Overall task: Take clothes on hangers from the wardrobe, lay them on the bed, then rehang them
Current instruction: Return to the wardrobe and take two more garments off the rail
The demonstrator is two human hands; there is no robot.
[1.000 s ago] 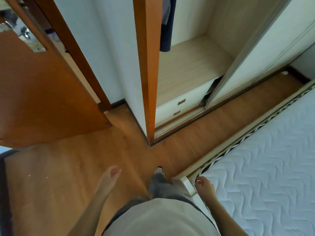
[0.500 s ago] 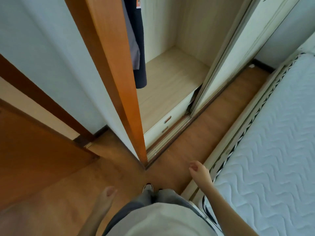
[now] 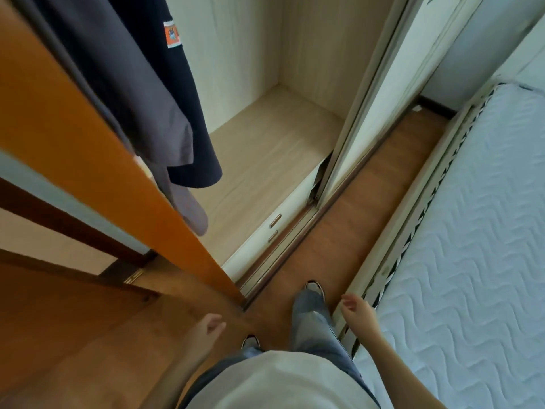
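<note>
The wardrobe [image 3: 274, 137] stands open ahead, its pale wooden shelf bare. Two garments hang inside at the upper left: a grey garment [image 3: 126, 93] in front and a dark navy one [image 3: 182, 113] with an orange patch behind it. Their hangers are out of view above. The bed [image 3: 472, 231] with a white quilted mattress runs along the right. My left hand [image 3: 206, 327] hangs low over the floor, fingers loosely curled, holding nothing. My right hand [image 3: 356, 311] is beside the bed frame, fingers loosely apart and empty. Both hands are far below the clothes.
An orange wooden wardrobe side panel [image 3: 97, 160] juts out at the left. A white sliding door [image 3: 383, 113] covers the wardrobe's right half. Two drawers [image 3: 272, 228] sit under the shelf. A narrow strip of wooden floor [image 3: 354, 225] runs between wardrobe and bed.
I have stepped closer to the wardrobe and the view has tilted up, bringing the hanging clothes into sight. My right hand has lifted off the bed corner; both hands stay empty.
</note>
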